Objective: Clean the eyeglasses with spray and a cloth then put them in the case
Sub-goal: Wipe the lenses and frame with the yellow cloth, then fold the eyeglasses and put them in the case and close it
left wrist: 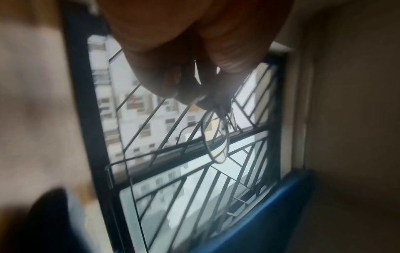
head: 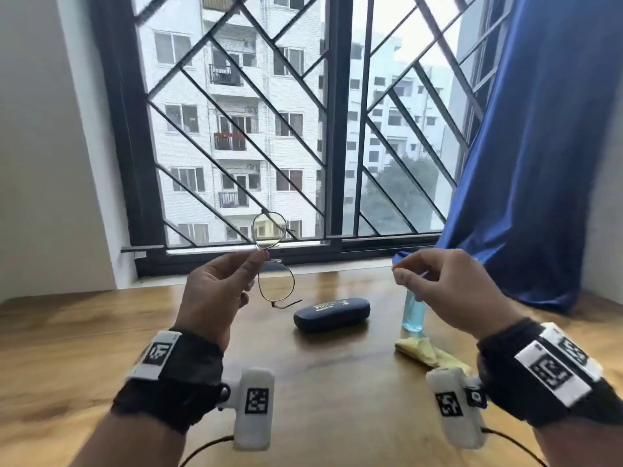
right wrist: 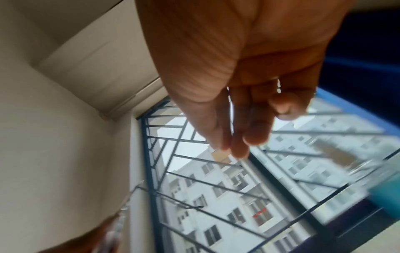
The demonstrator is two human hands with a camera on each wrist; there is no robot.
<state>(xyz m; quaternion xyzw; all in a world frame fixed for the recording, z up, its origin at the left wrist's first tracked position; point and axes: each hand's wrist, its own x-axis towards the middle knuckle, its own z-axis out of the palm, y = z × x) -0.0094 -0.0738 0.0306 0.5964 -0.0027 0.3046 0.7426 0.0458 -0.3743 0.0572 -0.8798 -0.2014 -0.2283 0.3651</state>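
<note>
While the left hand holds the eyeglasses up, above and left of the case, its grip is a pinch of thumb and forefinger at the bridge, one lens above the fingers and one below. The left wrist view confirms fingertips closed on the thin frame, with the arms folded out and free. The case itself lies closed on the counter. Right of the case stands the spray bottle, with the yellow cloth lying on the counter in front of it.

The right hand hangs above the bottle; its fingers are loosely bent, thumb near fingertips. Something blue shows at the fingertips in the head view, but whether it is held cannot be told; the right wrist view shows nothing gripped.

Judgement: the step in hand is spraying. The pinch should stay on the bridge, off the glass, lenses turned toward the nozzle, frame steady and clear of the counter.
</note>
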